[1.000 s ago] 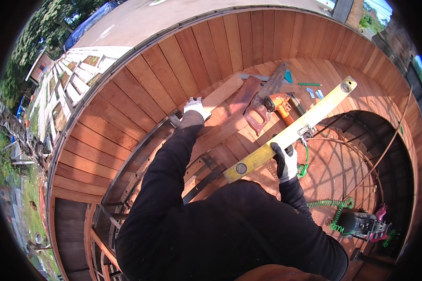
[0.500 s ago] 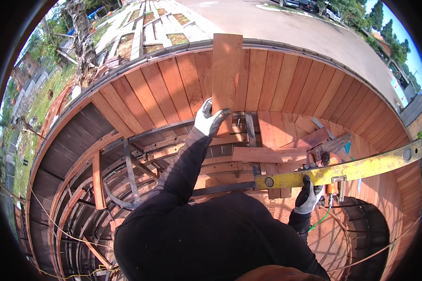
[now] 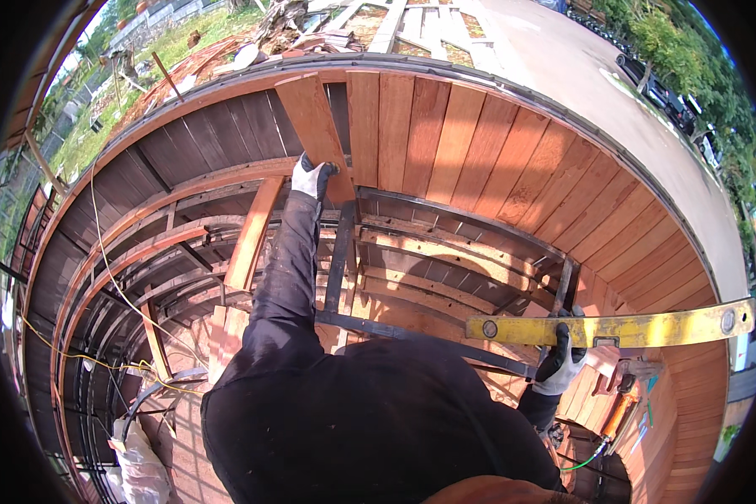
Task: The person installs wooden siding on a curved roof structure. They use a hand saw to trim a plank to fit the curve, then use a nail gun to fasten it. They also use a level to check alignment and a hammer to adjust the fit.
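In a white-and-dark glove, my left hand (image 3: 313,178) is closed round the lower end of a reddish wooden plank (image 3: 309,118). The plank leans a little to the left on the curved wall, just left of a row of fitted planks (image 3: 428,139), with a narrow dark gap between them at the top. My right hand (image 3: 563,361), gloved alike, grips a long yellow spirit level (image 3: 521,330) from below, holding it roughly flat. The fingers wrap over its near side, well to the right of the plank.
Dark metal bars (image 3: 420,340) and curved wooden ribs (image 3: 428,252) fill the frame before me. An orange air tool (image 3: 620,413) on a green hose rests at the lower right. A loose board (image 3: 254,231) leans on the left; a white sack (image 3: 140,462) lies lower left.
The view has turned to the left. My left hand has moved the plank from in front of the fitted row to beside its left end. My right hand still holds the spirit level.
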The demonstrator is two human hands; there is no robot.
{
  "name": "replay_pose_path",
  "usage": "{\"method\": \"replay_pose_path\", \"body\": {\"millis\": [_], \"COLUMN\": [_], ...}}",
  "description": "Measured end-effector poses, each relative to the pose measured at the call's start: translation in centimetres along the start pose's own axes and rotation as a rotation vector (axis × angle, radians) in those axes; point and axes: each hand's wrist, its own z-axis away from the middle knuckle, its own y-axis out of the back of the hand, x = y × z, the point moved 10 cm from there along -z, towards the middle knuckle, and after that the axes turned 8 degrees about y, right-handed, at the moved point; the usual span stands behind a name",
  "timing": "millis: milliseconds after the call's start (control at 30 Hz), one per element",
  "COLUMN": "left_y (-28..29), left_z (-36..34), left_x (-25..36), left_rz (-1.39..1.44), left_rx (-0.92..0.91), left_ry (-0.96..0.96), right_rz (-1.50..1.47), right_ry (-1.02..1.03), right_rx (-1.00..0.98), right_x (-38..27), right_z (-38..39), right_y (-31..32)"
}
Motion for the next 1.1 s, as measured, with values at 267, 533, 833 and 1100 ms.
{"method": "replay_pose_path", "body": {"millis": [267, 533, 833, 1100], "left_y": [5.0, 1.6, -1.6, -1.7], "left_z": [-6.4, -11.0, -12.3, -12.6], "left_x": [-2.7, -7.7, -7.8, -10.0], "left_rz": [-0.089, -0.086, -0.062, -0.067], "left_rx": [-0.061, -0.207, -0.341, -0.395], "left_ry": [0.016, 0.107, 0.083, 0.040], "right_rz": [0.144, 0.141, 0.253, 0.268], "right_ry": [-0.026, 0.002, -0.017, -0.013], "right_rx": [0.004, 0.027, 0.040, 0.007], "right_x": [0.7, 0.5, 0.8, 1.4], "right_z": [2.6, 3.4, 2.2, 2.1], "right_y": [-6.9, -8.0, -10.8, -13.4]}}
